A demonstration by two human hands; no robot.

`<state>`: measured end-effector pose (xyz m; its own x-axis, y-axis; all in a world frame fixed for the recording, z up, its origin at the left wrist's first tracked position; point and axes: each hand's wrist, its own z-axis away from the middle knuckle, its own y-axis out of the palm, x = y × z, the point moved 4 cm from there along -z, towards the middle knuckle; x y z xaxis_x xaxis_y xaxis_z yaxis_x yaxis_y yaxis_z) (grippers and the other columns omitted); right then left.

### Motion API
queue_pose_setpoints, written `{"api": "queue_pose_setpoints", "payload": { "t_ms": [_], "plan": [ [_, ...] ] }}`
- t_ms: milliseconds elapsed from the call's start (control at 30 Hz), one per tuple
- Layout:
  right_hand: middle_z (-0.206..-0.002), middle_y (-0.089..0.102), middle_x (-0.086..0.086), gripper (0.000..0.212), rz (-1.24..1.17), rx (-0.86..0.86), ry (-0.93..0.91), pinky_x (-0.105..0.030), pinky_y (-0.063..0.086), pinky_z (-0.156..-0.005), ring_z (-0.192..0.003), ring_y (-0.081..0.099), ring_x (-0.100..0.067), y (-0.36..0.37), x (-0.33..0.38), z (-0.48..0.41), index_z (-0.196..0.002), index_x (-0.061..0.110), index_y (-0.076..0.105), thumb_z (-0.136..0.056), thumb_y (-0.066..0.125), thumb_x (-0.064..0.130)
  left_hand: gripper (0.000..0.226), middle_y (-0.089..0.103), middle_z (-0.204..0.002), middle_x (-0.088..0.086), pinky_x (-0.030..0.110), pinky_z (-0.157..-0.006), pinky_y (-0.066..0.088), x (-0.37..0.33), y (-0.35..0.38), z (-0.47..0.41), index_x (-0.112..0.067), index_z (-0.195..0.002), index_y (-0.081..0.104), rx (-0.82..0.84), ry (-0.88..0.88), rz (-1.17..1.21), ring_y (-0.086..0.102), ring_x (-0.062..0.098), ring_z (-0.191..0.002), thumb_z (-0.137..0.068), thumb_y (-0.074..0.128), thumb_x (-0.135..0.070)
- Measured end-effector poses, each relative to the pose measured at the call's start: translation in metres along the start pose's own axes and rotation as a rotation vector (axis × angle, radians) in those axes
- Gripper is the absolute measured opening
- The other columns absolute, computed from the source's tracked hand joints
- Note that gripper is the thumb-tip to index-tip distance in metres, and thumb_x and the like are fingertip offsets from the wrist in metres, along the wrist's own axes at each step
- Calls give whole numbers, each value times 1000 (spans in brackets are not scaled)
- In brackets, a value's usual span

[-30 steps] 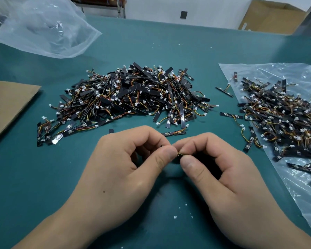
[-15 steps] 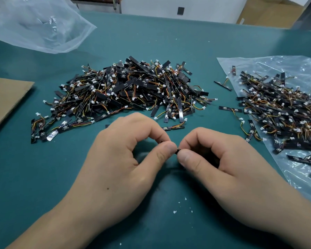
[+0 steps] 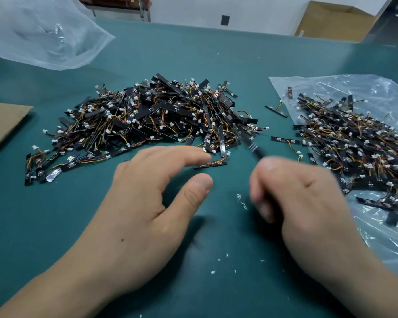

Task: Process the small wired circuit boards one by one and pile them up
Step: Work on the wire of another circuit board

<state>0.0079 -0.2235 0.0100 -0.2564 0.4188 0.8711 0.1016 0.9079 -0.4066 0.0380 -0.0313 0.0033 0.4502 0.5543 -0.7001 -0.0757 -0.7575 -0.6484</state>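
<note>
A big pile of small black wired circuit boards (image 3: 147, 120) lies on the green table, straight ahead. A second pile (image 3: 354, 143) sits on a clear plastic bag (image 3: 377, 237) to the right. My left hand (image 3: 147, 203) hovers low over the table near the big pile's front edge, fingers straight, thumb spread, holding nothing. My right hand (image 3: 303, 203) is blurred, its fingers curled round one circuit board (image 3: 253, 148) whose black end sticks out up and to the left. A tiny clear scrap (image 3: 242, 201) lies on the table between my hands.
A few loose boards (image 3: 284, 141) lie between the two piles. An empty clear bag (image 3: 44, 35) sits at the back left and a cardboard sheet (image 3: 2, 125) at the left edge. A cardboard box (image 3: 336, 21) stands beyond the table. White crumbs dot the mat near me.
My hands, which pinched one board together, have parted. The left hand let go and opened; the right hand swung the board away to the right. A clear scrap now lies between them.
</note>
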Motion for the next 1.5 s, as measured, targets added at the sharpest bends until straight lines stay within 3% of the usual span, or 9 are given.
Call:
{"api": "queue_pose_setpoints", "payload": {
  "t_ms": [133, 367, 533, 667, 800, 967, 1100, 1233, 1500],
  "plan": [
    [-69, 63, 0, 31, -253, -185, 128, -16, 40, -51, -52, 49, -11, -7, -10, -4, -103, 24, 76, -98, 51, 40, 43, 55, -137, -34, 32, -109, 19, 1, 10, 4, -44, -120, 66, 128, 19, -253, 39, -3, -137, -91, 42, -63],
    [-75, 67, 10, 11, 102, -110, 8, -8, 39, -58, -61, 56, -4, 0, -7, 5, -94, 34, 74, -94, 63, 31, 38, 56, -125, -34, 32, -94, 21, 1, 10, 3, -41, -118, 68, 117, 36, -329, 47, 3, -120, -92, 46, -56],
    [-109, 62, 25, 15, 345, -32, -73, -12, 40, -94, -111, 60, -3, 8, -5, 5, -104, 34, 68, -91, 64, 27, 37, 54, -128, -31, 35, -96, 24, 1, 10, 4, -40, -120, 68, 111, 40, -336, 46, 7, -121, -92, 47, -54],
    [-117, 59, 27, 18, 399, 10, -72, -26, 41, -105, -119, 57, -3, 10, -5, 4, -107, 35, 68, -91, 63, 31, 36, 57, -135, -31, 38, -96, 25, -1, 10, 4, -38, -121, 68, 105, 42, -337, 48, 9, -118, -92, 49, -51],
    [-118, 59, 26, 21, 435, 56, -33, -44, 45, -105, -119, 56, -5, 11, -4, 3, -111, 35, 67, -91, 60, 34, 30, 62, -129, -31, 36, -93, 25, -2, 9, 2, -36, -117, 72, 81, 45, -316, 49, 8, -112, -91, 58, -42],
    [-117, 58, 20, 45, 501, 6, 19, -39, 42, -104, -115, 53, -11, 8, -5, 4, -134, 35, 59, -89, 59, 38, 16, 67, -109, -34, 35, -90, 28, -3, 10, 1, -39, -99, 75, 55, 64, -253, 54, 4, -100, -90, 63, -36],
    [-110, 54, 19, 18, 591, 61, 27, -34, 31, -96, -111, 49, -11, 12, -6, 4, -102, 40, 70, -88, 60, 42, 12, 66, -102, -33, 38, -88, 32, -5, 9, 1, -41, -92, 73, 56, 61, -236, 56, 5, -95, -91, 63, -37],
    [-104, 55, 21, 6, 608, 60, -6, -42, 39, -92, -104, 50, -11, 14, -6, 5, -91, 38, 66, -90, 60, 39, 11, 63, -103, -30, 36, -86, 34, -6, 10, 2, -43, -98, 69, 104, 52, -238, 53, 7, -97, -91, 60, -42],
    [-118, 61, 19, 28, 635, 27, -30, -39, 36, -95, -113, 53, -14, 12, -7, 5, -118, 32, 72, -94, 56, 35, 28, 58, -120, -26, 43, -94, 42, -7, 8, 2, -39, -119, 61, 87, 8, -224, 54, 9, -104, -92, 55, -38]
  ]
}}
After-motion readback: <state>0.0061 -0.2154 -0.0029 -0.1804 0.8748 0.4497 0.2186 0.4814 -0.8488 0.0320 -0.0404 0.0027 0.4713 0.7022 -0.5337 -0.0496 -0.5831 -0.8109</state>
